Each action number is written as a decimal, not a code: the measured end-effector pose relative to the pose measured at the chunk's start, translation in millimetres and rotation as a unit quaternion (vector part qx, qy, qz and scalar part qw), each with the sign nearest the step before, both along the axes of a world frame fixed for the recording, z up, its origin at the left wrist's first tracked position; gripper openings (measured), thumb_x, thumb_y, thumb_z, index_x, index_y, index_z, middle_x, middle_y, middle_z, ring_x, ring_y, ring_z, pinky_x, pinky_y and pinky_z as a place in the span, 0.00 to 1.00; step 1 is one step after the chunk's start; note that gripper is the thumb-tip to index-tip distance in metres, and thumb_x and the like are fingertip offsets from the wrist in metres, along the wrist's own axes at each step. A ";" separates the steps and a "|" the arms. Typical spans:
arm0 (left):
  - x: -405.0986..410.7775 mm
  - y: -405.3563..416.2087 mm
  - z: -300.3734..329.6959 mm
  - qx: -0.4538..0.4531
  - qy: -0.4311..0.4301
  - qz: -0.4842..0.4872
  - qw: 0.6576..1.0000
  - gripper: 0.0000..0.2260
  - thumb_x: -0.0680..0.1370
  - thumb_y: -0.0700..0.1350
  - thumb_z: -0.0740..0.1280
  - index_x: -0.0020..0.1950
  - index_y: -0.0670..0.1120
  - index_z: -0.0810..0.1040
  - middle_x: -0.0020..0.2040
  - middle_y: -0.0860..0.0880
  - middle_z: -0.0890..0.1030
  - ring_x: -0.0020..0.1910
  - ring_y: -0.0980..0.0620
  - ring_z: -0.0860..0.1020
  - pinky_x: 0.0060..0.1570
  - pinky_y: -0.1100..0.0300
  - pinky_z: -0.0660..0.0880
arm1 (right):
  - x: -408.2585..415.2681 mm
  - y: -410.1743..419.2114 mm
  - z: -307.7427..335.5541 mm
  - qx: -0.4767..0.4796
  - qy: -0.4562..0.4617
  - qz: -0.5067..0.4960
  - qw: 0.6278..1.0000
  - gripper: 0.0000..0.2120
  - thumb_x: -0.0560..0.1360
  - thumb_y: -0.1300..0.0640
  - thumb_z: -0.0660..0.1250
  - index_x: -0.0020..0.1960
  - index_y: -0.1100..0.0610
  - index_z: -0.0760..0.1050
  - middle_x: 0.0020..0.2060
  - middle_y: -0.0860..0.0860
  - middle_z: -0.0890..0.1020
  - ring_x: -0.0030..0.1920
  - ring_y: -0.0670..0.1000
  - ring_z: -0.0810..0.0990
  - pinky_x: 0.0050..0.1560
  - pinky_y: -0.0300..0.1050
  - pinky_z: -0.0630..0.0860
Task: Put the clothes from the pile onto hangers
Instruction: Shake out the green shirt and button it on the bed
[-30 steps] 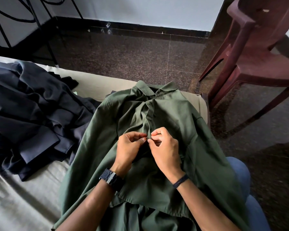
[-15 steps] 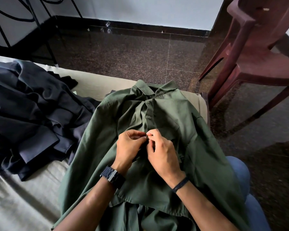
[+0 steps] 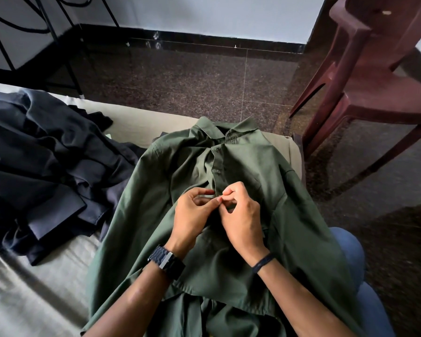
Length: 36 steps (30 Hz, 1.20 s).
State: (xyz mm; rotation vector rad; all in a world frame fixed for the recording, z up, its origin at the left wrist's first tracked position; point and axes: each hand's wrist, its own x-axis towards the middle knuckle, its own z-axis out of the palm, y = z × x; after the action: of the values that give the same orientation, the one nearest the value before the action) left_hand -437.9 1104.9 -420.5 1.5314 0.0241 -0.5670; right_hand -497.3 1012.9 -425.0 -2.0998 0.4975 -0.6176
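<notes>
- Left hand [image 3: 192, 215] sits at centre frame, palm turned inward, fingers curled, thumb and forefinger pinched together.
- Right hand [image 3: 241, 215] is just beside it, back toward the camera, fingers curled in a pinch that meets the left fingertips.
- Both forearms rise from the bottom edge, converging.

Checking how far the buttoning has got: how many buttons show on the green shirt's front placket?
2: one small dark button just under the collar, another below it, above the hands. Others may be hidden under the fingers or folds of the green cotton shirt.
</notes>
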 end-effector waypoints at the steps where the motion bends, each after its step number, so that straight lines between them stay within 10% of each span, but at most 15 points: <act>1: 0.3 0.0 -1.3 0.002 -0.007 0.007 1.000 0.08 0.73 0.37 0.72 0.51 0.40 0.78 0.41 0.42 0.84 0.36 0.49 0.82 0.39 0.55 0.79 | 0.1 -0.2 0.4 0.035 -0.001 -0.003 0.999 0.13 0.69 0.69 0.71 0.45 0.55 0.71 0.35 0.45 0.79 0.40 0.42 0.81 0.39 0.36 0.76; 12: 12.2 1.7 -10.4 -0.054 -0.029 0.001 0.998 0.10 0.76 0.29 0.65 0.42 0.43 0.70 0.32 0.47 0.75 0.30 0.51 0.72 0.31 0.61 0.73 | 9.4 -9.4 8.4 0.324 0.015 -0.029 0.945 0.15 0.68 0.71 0.72 0.42 0.55 0.71 0.34 0.51 0.82 0.37 0.49 0.81 0.35 0.43 0.79; 18: 29.3 -1.0 -13.7 -0.099 -0.013 -0.024 0.995 0.11 0.75 0.29 0.65 0.40 0.43 0.70 0.31 0.50 0.76 0.31 0.54 0.71 0.35 0.61 0.69 | 22.6 -18.8 17.6 0.543 0.004 -0.034 0.839 0.11 0.72 0.75 0.65 0.46 0.60 0.71 0.37 0.56 0.79 0.36 0.50 0.79 0.31 0.37 0.77; 26: 76.5 -33.4 -9.0 0.004 -0.129 -0.095 0.987 0.10 0.73 0.30 0.69 0.41 0.45 0.74 0.35 0.50 0.80 0.32 0.62 0.78 0.38 0.68 0.75 | 26.0 -10.7 -2.3 0.138 0.013 -0.002 0.990 0.09 0.71 0.69 0.68 0.44 0.56 0.76 0.36 0.49 0.80 0.35 0.44 0.81 0.40 0.41 0.80; 32: 86.6 -23.5 -38.5 0.095 -0.141 -0.188 0.967 0.13 0.73 0.26 0.65 0.45 0.44 0.76 0.41 0.49 0.80 0.38 0.65 0.79 0.46 0.68 0.76 | 2.8 -16.3 -33.6 -0.059 0.226 0.152 0.960 0.20 0.75 0.59 0.66 0.66 0.54 0.73 0.54 0.53 0.75 0.56 0.53 0.76 0.61 0.43 0.70; 36: 88.1 -4.2 -49.8 0.140 -0.151 -0.265 0.942 0.15 0.73 0.26 0.66 0.51 0.43 0.76 0.47 0.48 0.80 0.44 0.63 0.79 0.52 0.65 0.75 | -4.1 -34.2 -26.8 -0.099 0.276 0.214 0.932 0.18 0.74 0.61 0.64 0.63 0.53 0.76 0.49 0.53 0.76 0.51 0.51 0.76 0.57 0.42 0.72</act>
State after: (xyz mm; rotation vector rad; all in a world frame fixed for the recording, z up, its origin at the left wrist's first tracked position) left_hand -349.8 1100.7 -470.3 1.9015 -0.5810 -0.7675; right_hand -501.4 978.7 -451.8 -2.4701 0.2643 0.1962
